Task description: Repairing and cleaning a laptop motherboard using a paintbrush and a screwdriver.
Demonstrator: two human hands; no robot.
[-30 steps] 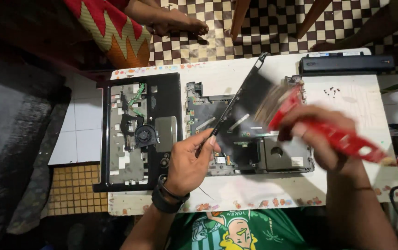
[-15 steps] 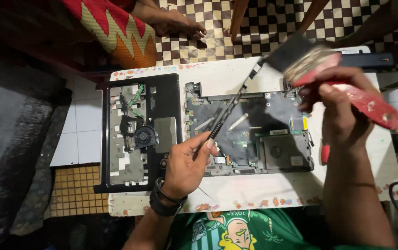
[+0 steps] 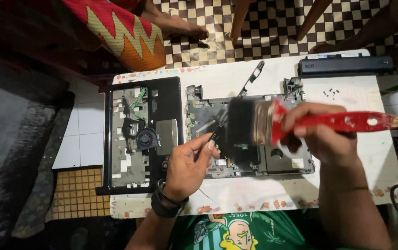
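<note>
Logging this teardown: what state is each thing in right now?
Laptop base: opened, boards bare.
Top cover: off, lying beside the base.
Battery: removed, at the table's far edge.
Brush: in right hand, bristles over the base.
Thin strip: tilted up, pinched by left hand.

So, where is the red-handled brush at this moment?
In the head view, the brush is on the right, held in the right hand above the opened laptop base, its bristles pointing toward the left hand.

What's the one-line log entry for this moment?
left hand: pinching thin black strip | right hand: grip on red-handled brush, bristles over laptop base | table
</note>
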